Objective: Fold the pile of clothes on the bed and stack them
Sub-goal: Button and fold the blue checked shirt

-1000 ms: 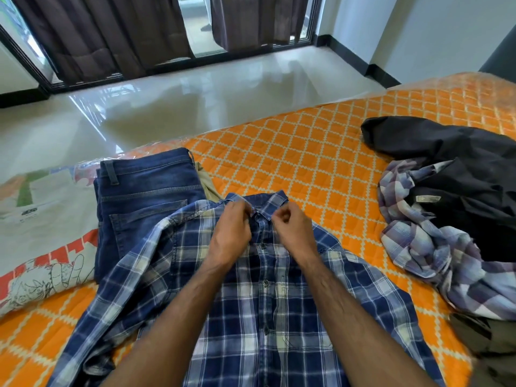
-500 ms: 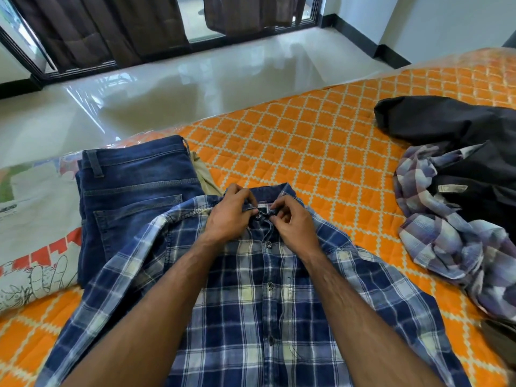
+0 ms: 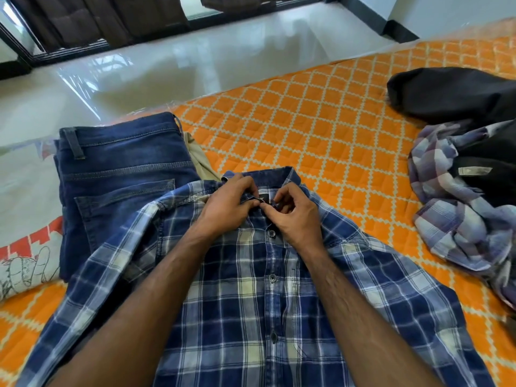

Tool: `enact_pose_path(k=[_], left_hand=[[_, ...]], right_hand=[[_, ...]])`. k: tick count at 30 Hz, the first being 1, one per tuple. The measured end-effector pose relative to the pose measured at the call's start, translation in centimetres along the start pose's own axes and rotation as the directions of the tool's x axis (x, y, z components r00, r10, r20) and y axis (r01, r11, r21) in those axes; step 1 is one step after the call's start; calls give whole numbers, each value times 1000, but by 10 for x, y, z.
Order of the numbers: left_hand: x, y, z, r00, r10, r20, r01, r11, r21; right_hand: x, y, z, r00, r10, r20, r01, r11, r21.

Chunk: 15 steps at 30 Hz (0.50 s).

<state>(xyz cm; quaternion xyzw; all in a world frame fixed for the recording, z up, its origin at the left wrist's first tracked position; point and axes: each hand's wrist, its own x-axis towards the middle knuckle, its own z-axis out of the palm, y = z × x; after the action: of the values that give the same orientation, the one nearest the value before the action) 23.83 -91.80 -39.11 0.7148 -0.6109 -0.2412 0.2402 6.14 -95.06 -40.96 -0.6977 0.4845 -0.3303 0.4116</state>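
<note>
Plaid shirt [image 3: 251, 303] lies front-up on the orange bed [image 3: 321, 121], collar away from me, placket buttons running down the middle toward my chest. Its sleeve on my left drapes over the lower edge of the jeans [image 3: 120, 174].

My left hand [image 3: 226, 208] sits at the collar, fingers curled, pinching the left collar edge at the neck opening. My right hand [image 3: 293, 219] is just beside it, thumb and forefinger pinched on the opposite edge of the placket at the top button. The two hands nearly touch at the fingertips. Whether the top button is through its hole I cannot tell; my fingers cover it.

Jeans are folded, waistband and belt loop at the far end, back pocket showing. A strip of tan cloth [image 3: 199, 160] pokes out from beneath them on the right side. A white printed cloth [image 3: 25, 263] with red and line-drawn figures lies at the left edge of the bed, beside the jeans.

Unfolded pile at the right: a pale plaid shirt [image 3: 460, 227], crumpled, with a dark garment [image 3: 452, 93] bunched over and behind it. Well apart from the shirt I hold.

Beyond the bed, glossy floor [image 3: 195, 65] and dark curtains [image 3: 97, 20] at a window.
</note>
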Motion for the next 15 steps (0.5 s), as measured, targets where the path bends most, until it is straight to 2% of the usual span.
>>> enact_pose_path(k=[6,12,15], left_hand=[[-1,-1,3,994,-109,-32,103,981,-164],[-2,-1,2,990,-134,-31,125,971,-205],[-2,0,0,989,-142,-28,133,968,-213]], right_hand=[[-6,-12,7,996,62,-60,-66,996,-55],[-13,-20,18,974,128,-185,-176,946,-274],[-13,-23,10,961,212,-177,-246,948,-203]])
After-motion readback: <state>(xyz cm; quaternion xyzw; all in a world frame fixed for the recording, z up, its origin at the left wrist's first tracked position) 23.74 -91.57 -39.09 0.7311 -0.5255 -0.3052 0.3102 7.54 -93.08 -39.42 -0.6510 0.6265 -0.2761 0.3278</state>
